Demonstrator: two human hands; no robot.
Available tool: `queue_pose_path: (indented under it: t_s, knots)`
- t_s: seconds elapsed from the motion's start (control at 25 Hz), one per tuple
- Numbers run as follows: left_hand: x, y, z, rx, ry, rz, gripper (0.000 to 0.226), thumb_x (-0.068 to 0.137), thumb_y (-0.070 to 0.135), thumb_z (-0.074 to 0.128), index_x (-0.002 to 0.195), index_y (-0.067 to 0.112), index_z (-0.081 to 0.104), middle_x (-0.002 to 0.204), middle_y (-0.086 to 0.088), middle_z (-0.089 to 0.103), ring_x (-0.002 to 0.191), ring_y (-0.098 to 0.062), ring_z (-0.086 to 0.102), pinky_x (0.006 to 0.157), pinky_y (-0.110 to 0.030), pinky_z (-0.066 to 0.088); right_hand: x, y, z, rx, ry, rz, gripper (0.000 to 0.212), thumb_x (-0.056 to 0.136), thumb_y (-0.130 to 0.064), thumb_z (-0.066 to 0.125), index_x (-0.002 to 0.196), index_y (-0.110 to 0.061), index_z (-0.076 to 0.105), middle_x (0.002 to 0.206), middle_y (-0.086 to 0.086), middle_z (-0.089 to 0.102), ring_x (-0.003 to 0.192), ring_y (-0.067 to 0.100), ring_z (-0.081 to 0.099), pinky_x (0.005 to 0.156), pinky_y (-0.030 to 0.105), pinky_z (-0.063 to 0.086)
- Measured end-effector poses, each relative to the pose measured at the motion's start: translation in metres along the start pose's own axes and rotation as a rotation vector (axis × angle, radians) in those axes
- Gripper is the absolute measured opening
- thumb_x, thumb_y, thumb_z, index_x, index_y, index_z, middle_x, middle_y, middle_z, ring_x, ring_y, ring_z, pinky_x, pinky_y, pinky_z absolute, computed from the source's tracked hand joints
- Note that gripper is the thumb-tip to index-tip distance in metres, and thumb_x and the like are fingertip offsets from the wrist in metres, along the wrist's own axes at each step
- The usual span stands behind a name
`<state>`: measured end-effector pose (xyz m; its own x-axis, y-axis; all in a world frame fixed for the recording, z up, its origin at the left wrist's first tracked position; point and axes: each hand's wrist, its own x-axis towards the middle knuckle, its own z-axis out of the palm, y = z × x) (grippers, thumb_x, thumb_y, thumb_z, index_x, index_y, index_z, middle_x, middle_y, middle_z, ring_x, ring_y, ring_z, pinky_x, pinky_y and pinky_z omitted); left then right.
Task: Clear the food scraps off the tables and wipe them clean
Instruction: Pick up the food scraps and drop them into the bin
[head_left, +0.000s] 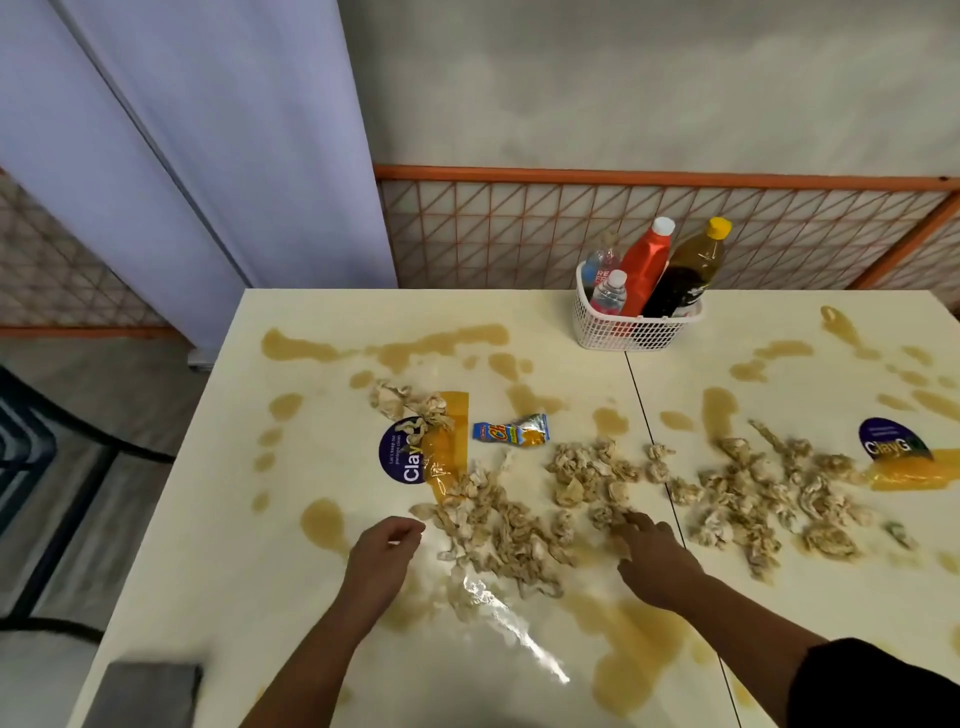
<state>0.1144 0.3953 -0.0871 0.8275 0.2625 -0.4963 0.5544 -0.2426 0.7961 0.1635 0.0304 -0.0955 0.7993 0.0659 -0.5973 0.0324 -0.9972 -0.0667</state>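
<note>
Forearms reached in from the near edge over the left table (249, 597). Left hand (387, 545) hovered at the near-left fringe of the food scraps (519, 525), fingers loosely curled; whether they pinched a bit could not be told. Right hand (657, 564) lay with fingers stretched out, tips touching the scraps, grasping nothing.

Those pale, crumpled scraps ran in a band across the middle of both tables, with a second heap (753, 499) on the right table (857, 587). By that showing, clearing had barely begun. Nothing looked gathered, brown spills (322, 519) marked both tops, and a snack wrapper (511, 432) and clear film (493, 597) lay among the mess. Wiping was not yet started; what looked like a grey cloth (150, 691) sat at the near-left corner.

At the far side, across the seam between the tables, a white basket (608, 332) held a red bottle (644, 270), a dark yellow-capped bottle (691, 275) and two small water bottles (609, 293). No bin for scraps was in view.
</note>
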Motion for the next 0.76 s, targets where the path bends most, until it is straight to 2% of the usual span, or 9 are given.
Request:
queue_pose_path:
  t_s: [0.08,0.24,0.32,0.4,0.52,0.64,0.76]
  knots:
    - [0.025,0.007,-0.008,0.104,0.036,0.058,0.01,0.093,0.023,0.064,0.093,0.027,0.072,0.096,0.009,0.071,0.092,-0.009,0.065,0.076,-0.025,0.048,-0.001,-0.001,-0.001,0.022,0.029,0.019,0.053,0.095,-0.028,0.048,0.149,-0.029,0.043,0.156,-0.004,0.032,0.135,0.023,0.037,0.101,0.042,0.049]
    - [0.088,0.032,-0.021,0.321,0.103,0.2,0.011,0.093,0.014,0.062,0.097,0.016,0.072,0.1,-0.003,0.065,0.09,-0.022,0.065,0.077,-0.029,0.045,-0.011,-0.003,0.002,0.128,0.143,0.075,0.041,0.095,-0.034,0.053,0.136,-0.032,0.056,0.138,-0.01,0.048,0.124,0.017,0.046,0.091,0.035,0.051]
    - [0.119,0.047,-0.028,0.401,0.136,0.256,0.016,0.092,0.012,0.06,0.104,0.012,0.072,0.106,-0.009,0.064,0.096,-0.027,0.064,0.08,-0.03,0.046,-0.019,-0.003,0.004,0.224,0.195,0.094,0.029,0.092,-0.039,0.057,0.119,-0.033,0.062,0.12,-0.012,0.055,0.112,0.015,0.053,0.086,0.034,0.053]
    - [0.15,0.056,-0.037,0.492,0.177,0.264,0.028,0.09,0.013,0.06,0.118,0.014,0.067,0.123,-0.014,0.057,0.107,-0.032,0.061,0.091,-0.037,0.049,-0.029,-0.005,0.004,0.321,0.246,0.11,0.009,0.088,-0.042,0.062,0.095,-0.036,0.06,0.099,-0.016,0.055,0.093,0.008,0.056,0.078,0.033,0.054]
    - [0.189,0.06,-0.048,0.743,0.15,0.236,0.045,0.088,0.016,0.058,0.133,0.021,0.058,0.135,-0.018,0.05,0.118,-0.04,0.053,0.098,-0.047,0.048,-0.042,-0.01,0.002,0.447,0.265,0.173,0.02,0.088,-0.037,0.066,0.077,-0.03,0.051,0.082,-0.01,0.056,0.074,0.007,0.054,0.064,0.03,0.047]
    - [0.205,0.063,-0.049,0.964,0.063,0.207,0.047,0.091,0.022,0.052,0.138,0.028,0.054,0.139,-0.011,0.052,0.126,-0.037,0.045,0.1,-0.047,0.043,-0.049,-0.011,0.002,0.567,0.275,0.227,0.021,0.089,-0.029,0.064,0.078,-0.02,0.049,0.071,-0.004,0.057,0.063,0.014,0.05,0.058,0.032,0.039]
    - [0.207,0.061,-0.05,1.026,0.077,0.198,0.047,0.093,0.025,0.051,0.14,0.025,0.052,0.144,-0.005,0.051,0.13,-0.032,0.045,0.102,-0.046,0.041,-0.057,-0.015,0.0,0.711,0.265,0.205,0.012,0.093,-0.029,0.065,0.093,-0.026,0.053,0.074,-0.001,0.06,0.062,0.015,0.054,0.058,0.029,0.04]
